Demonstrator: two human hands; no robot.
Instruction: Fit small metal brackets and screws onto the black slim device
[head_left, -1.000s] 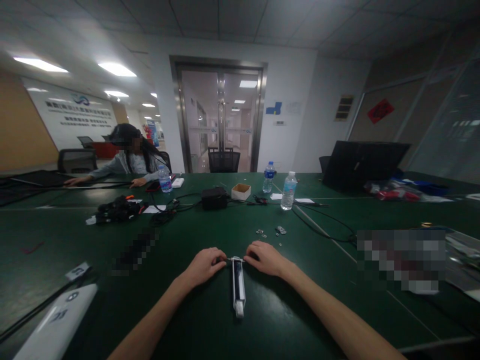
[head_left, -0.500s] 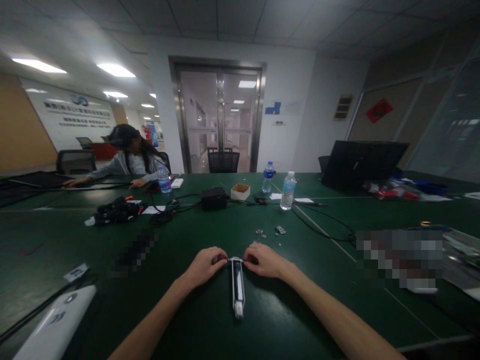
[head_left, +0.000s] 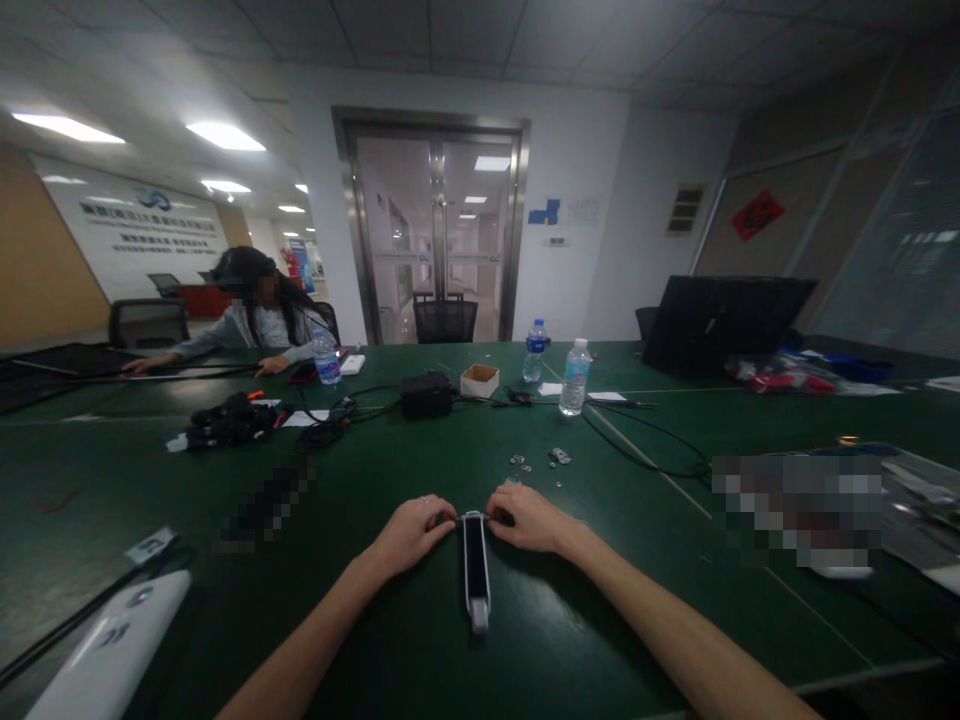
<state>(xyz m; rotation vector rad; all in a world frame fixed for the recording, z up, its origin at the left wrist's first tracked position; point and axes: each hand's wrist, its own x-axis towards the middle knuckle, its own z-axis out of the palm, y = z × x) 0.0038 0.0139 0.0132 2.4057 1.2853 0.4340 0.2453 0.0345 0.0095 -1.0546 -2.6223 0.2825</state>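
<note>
A long, narrow black-and-white part lies on the green table, pointing toward me. At its far end my left hand and my right hand meet, one on each side. Each hand's fingers are pinched closed on a thin metal piece that sticks out sideways from that end. What exactly the fingertips grip is too small to name.
Small loose metal parts lie just beyond my hands. Farther back stand two water bottles, a small cardboard box, a black box with cables, and an open laptop. A person sits at the far left. A white bar lies near left.
Both hands have stayed pinched at the far end of the part. The view has tilted slightly, so the scene sits a little higher.
</note>
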